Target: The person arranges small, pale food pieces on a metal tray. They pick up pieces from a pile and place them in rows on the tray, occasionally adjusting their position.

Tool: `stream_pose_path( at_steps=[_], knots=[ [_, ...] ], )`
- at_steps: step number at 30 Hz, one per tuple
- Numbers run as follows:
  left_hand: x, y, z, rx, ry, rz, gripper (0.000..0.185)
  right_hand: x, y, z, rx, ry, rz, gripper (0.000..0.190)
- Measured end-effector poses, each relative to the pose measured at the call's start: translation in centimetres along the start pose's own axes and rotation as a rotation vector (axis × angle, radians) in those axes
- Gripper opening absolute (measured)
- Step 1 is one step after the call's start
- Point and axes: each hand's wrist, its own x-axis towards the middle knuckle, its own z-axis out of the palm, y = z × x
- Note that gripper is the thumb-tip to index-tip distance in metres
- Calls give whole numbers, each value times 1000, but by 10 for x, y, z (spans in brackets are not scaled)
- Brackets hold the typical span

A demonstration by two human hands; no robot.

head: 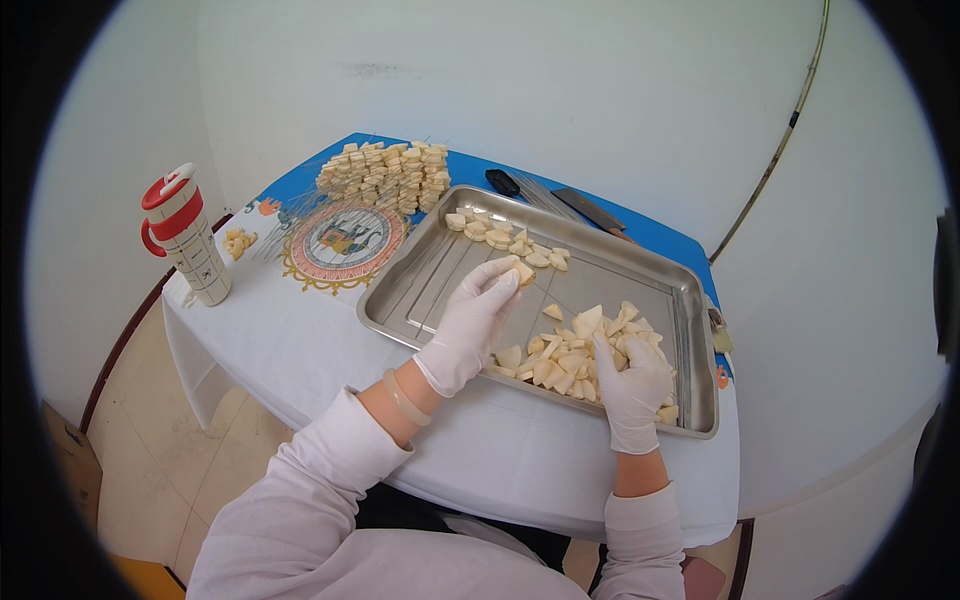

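My left hand (476, 311), in a white glove, pinches a small stack of pale cut food slices (524, 273) above the middle of a metal tray (697, 337). At the tray's near right side, my right hand (636, 375), gloved too, has one wedge-shaped slice (587, 321) between thumb and fingers. Beneath it lies a pile of loose pale slices (570, 364). Several small stacks of slices (497, 238) sit along the tray's far left part. Beyond the tray's left corner, many skewered slices (386, 176) are heaped, their thin sticks pointing left.
A red and cream tumbler (196, 240) stands at the table's left, beside a small pile of pale scraps (239, 243). Behind the tray lie a black object (502, 182), thin skewers (541, 196) and a cleaver (589, 208). A white patterned cloth (300, 360) covers the table's near side.
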Motion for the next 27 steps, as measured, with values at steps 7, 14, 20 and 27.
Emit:
stream_pose_path(
  at_steps=[7,14,20,27],
  knots=[
    [-7,8,8,318,4,114,44,1,-1,-2,-46,3,-31,40],
    [-10,9,12,347,22,139,47,-1,1,1,-57,-2,-15,43],
    [-11,10,13,357,21,136,48,-2,0,3,-71,7,-4,45],
    [-9,7,11,325,9,179,46,-3,1,5,-53,17,25,44]
  ],
)
